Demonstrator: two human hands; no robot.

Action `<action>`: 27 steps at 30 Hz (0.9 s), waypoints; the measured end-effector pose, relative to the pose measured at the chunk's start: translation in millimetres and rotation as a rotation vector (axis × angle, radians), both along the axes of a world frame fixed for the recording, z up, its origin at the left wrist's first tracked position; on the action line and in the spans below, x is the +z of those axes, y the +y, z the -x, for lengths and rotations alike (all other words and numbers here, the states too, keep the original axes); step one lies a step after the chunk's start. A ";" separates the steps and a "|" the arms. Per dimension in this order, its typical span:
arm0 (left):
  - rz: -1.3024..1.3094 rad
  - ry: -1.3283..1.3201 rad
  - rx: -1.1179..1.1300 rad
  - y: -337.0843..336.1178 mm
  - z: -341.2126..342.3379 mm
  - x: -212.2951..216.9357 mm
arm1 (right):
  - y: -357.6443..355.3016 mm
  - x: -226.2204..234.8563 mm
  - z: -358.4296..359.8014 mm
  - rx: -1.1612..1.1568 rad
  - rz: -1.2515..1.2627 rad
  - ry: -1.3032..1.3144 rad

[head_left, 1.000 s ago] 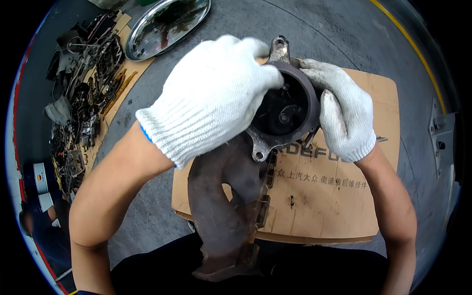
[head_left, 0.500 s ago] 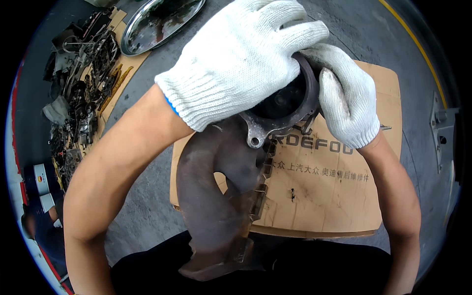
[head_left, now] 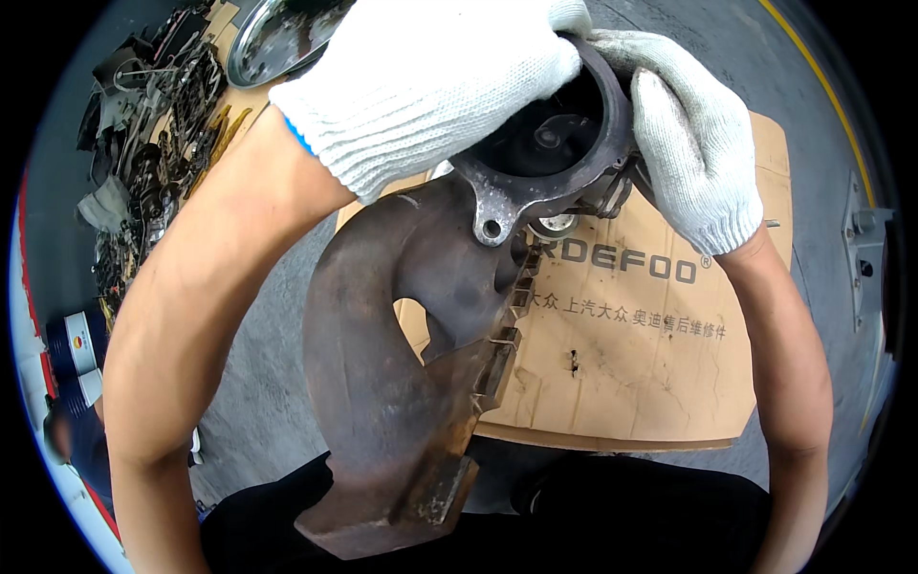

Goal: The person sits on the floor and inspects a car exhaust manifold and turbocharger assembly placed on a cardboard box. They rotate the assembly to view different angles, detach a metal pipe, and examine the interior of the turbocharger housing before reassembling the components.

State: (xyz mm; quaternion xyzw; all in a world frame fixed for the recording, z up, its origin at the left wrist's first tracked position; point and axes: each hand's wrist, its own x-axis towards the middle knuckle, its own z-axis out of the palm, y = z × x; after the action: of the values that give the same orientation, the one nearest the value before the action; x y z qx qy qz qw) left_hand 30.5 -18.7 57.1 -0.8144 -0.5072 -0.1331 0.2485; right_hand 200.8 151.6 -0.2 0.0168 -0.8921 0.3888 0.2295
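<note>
A rusty brown exhaust manifold with a turbocharger housing [head_left: 363,335] is held up in front of me, its long curved pipe reaching down above my lap. The round flanged mouth [head_left: 612,115] at its upper end faces me and shows a dark inside with a small round part. My left hand [head_left: 430,86], in a white knit glove, lies over the housing's upper left; its fingers curl behind and are partly hidden. My right hand [head_left: 693,134], gloved too, is closed round the housing's right side, beside a small linkage [head_left: 607,196].
A flattened cardboard sheet [head_left: 650,383] lies on the grey floor under the part. Greasy metal parts [head_left: 153,172] are heaped at the far left near a shiny oval tray [head_left: 277,48]. Blue drums [head_left: 72,344] and another person [head_left: 91,459] are at the left edge.
The manifold has come closer and tilted, so its mouth shows more of the inside. Both hands have risen slightly with it, and the right has shifted a little rightward.
</note>
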 end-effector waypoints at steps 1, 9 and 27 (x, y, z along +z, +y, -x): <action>0.005 -0.004 -0.003 -1.0 1.7 0.0 | -1.6 -0.3 1.4 0.005 0.024 -0.006; -0.011 -0.127 0.036 3.5 6.1 -10.0 | -1.6 -5.2 9.6 0.018 -0.079 0.180; -0.009 -0.143 0.078 0.7 2.4 -15.4 | -5.8 -1.2 0.2 0.047 -0.169 0.203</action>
State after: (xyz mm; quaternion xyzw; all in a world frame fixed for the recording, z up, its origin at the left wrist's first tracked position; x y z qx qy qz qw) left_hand 28.1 -18.0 41.7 -0.7815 -0.5543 -0.1834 0.2201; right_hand 200.6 145.8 -1.3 0.0963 -0.8933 0.3136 0.3071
